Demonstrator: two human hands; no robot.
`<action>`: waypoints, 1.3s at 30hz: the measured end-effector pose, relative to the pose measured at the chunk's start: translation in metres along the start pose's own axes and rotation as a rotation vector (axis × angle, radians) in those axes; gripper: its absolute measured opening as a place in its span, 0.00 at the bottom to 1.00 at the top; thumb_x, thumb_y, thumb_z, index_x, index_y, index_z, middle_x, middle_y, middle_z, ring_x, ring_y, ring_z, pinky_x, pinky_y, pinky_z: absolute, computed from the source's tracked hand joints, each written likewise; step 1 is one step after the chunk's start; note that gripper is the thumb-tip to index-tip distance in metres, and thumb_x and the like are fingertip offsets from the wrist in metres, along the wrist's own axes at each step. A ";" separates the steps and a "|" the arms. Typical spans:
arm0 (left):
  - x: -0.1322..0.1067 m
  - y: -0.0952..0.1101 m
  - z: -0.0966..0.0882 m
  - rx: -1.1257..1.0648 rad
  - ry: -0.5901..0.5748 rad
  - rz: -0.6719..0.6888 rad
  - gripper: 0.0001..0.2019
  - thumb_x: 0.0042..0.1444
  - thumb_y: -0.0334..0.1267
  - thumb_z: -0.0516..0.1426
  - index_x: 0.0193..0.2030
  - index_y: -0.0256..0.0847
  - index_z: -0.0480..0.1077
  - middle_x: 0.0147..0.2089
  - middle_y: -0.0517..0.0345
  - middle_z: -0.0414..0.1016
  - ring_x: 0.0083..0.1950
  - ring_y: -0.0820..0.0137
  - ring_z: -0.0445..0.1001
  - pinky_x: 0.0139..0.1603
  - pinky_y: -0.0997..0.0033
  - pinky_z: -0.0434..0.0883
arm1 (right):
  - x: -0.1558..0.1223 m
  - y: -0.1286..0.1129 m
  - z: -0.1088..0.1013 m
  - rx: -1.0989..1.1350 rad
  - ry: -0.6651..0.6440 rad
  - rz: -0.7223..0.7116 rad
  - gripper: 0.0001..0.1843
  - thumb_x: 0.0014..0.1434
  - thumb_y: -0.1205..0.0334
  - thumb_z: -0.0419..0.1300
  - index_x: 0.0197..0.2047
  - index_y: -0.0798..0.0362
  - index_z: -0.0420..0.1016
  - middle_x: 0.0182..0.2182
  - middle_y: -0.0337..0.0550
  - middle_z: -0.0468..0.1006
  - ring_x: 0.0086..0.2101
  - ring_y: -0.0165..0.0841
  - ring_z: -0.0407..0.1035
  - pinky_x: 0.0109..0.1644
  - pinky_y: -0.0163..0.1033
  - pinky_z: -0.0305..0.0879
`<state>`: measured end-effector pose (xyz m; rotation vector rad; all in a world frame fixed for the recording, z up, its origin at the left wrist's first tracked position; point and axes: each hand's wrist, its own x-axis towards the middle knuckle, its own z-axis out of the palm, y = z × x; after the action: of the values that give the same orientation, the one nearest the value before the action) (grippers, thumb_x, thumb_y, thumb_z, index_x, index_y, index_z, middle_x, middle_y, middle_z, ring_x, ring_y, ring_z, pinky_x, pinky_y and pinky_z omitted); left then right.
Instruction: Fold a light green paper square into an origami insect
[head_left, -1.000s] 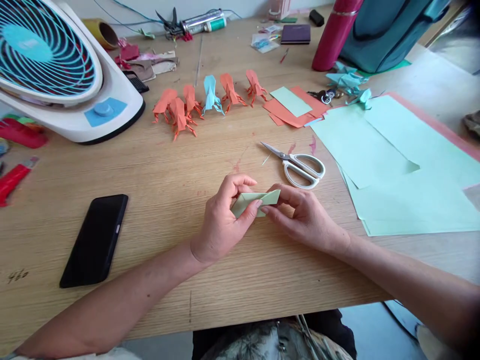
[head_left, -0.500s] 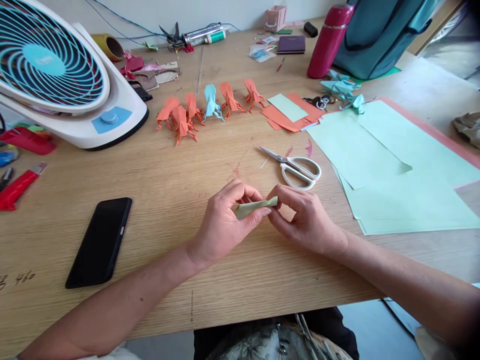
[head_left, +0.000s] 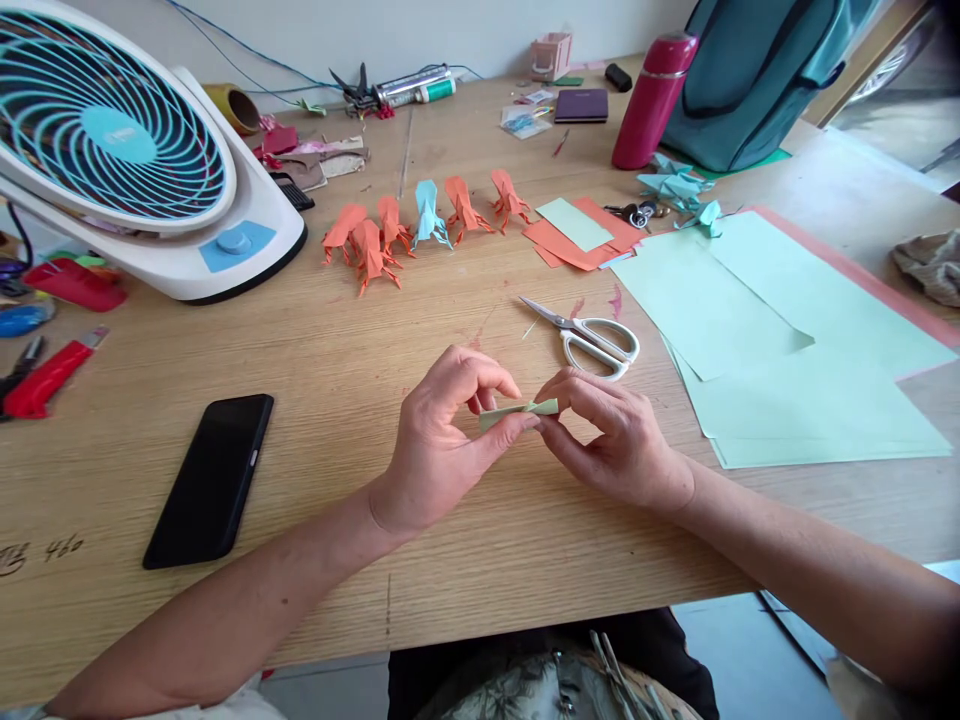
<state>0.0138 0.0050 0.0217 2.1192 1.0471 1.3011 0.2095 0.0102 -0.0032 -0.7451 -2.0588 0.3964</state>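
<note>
A small folded piece of pale green paper point(head_left: 501, 415) is held between both hands above the wooden table. My left hand point(head_left: 450, 430) pinches it with the thumb along its near side, the index finger arched over the far side. My right hand point(head_left: 611, 430) grips the paper's right end between thumb and fingers. Just beyond the right hand lie scissors point(head_left: 596, 340) with white handles, blades slightly apart. Farther back stand several folded orange paper figures point(head_left: 370, 252) and one blue paper figure point(head_left: 428, 212).
A black phone point(head_left: 210, 480) lies to the left, near a white fan point(head_left: 255, 235). Large pale green sheets point(head_left: 810, 410) cover the right side. Orange paper pieces point(head_left: 559, 240), keys point(head_left: 640, 214), a magenta bottle point(head_left: 654, 105) and a teal bag point(head_left: 750, 90) are behind.
The folded paper has turned to a flatter, thinner profile between the fingers. My left index finger has lifted slightly off it. The whole view has shifted a little.
</note>
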 end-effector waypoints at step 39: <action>-0.006 -0.007 -0.006 0.366 0.044 0.355 0.07 0.58 0.30 0.66 0.38 0.45 0.73 0.42 0.58 0.79 0.40 0.69 0.71 0.42 0.65 0.70 | -0.004 -0.003 0.005 0.010 0.031 0.015 0.09 0.67 0.69 0.60 0.35 0.50 0.65 0.28 0.38 0.71 0.29 0.29 0.67 0.32 0.37 0.65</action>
<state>0.0042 0.0042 0.0158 2.6589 1.0219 1.4024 0.2058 0.0049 -0.0072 -0.7563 -2.0215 0.4010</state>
